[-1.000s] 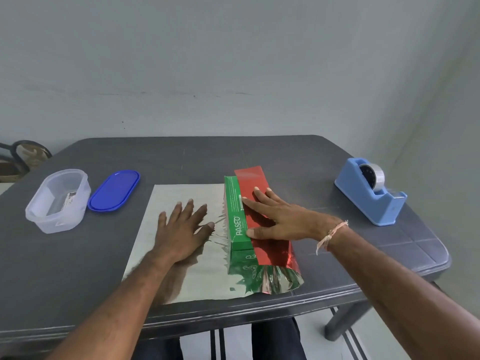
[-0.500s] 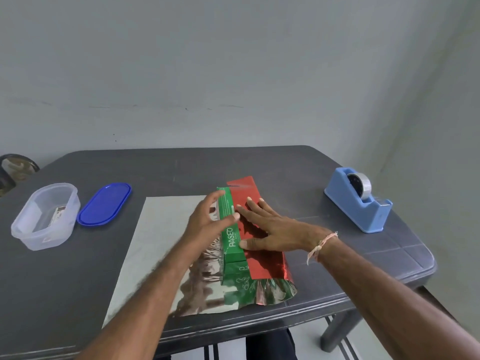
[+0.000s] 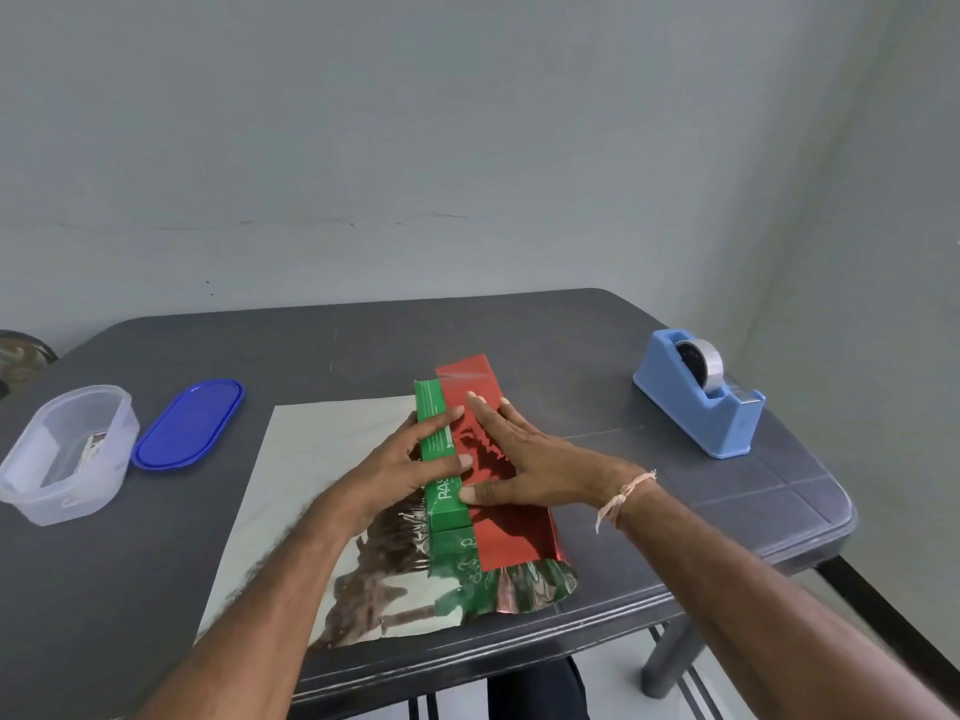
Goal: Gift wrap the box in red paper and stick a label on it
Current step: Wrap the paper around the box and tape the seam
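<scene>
Left hand [image 3: 410,459] is now resting on the green box [image 3: 432,407], having come up off the silver sheet where it was lying flat a second ago. Its fingers are reaching almost straight across the box top, tips touching the edge of the red paper [image 3: 514,532], and are not curling around anything. Right hand [image 3: 524,459] is lying flat with fingers spread, pressing the red flap down onto the box. Under and left of the left hand, the paper's silver underside [image 3: 311,459] is spreading over the dark table [image 3: 519,330]. Well beyond the right hand, a blue tape dispenser [image 3: 701,402] is standing. Far left of the left hand, a clear container [image 3: 62,459] and blue lid [image 3: 189,423] are sitting side by side.
</scene>
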{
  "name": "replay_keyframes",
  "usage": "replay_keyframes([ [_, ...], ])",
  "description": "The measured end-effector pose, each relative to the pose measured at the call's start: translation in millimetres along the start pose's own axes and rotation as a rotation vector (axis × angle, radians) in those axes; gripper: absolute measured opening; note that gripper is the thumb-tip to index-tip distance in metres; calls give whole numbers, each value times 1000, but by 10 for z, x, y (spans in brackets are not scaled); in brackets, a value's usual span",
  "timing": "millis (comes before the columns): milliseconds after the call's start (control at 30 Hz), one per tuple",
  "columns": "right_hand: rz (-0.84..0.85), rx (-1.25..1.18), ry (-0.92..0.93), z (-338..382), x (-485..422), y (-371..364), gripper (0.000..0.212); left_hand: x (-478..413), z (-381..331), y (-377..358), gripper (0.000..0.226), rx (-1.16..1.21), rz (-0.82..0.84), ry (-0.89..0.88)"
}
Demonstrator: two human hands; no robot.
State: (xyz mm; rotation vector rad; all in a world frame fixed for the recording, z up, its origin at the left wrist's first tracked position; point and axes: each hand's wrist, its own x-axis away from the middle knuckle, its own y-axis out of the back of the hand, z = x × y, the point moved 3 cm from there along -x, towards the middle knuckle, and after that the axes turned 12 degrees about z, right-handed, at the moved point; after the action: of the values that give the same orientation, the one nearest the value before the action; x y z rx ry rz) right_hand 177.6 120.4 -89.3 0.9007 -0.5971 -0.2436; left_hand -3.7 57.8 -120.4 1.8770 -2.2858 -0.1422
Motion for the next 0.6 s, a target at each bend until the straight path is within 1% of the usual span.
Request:
replay_keyframes([
  [100, -47, -28, 5, 18, -9, 12, 115, 13, 25, 37, 71, 12, 14, 38],
  [200, -132, -108, 40, 18, 40, -4, 113, 17, 26, 16, 71, 28, 31, 46],
  [267, -245, -270, 104, -32, 128, -20, 104, 16, 26, 3, 71, 16, 27, 40],
  [333, -453, -414, 115, -160, 257, -20, 100, 7, 34, 2, 71, 25, 27, 36],
  [400, -691, -433, 12, -424, 376, -17, 103, 3, 35, -8, 70, 25, 33, 39],
  [433, -784, -420, -63, -570, 423, -16, 104, 5, 32, -11, 70, 16, 36, 41],
  [567, -1149, -281, -469, -1036, 691, -23, 110, -8, 12, -35, 71, 2, 33, 28],
  [600, -1241, -293, -557, -1134, 762, -7, 113, 3, 9, -33, 71, -3, 29, 29],
])
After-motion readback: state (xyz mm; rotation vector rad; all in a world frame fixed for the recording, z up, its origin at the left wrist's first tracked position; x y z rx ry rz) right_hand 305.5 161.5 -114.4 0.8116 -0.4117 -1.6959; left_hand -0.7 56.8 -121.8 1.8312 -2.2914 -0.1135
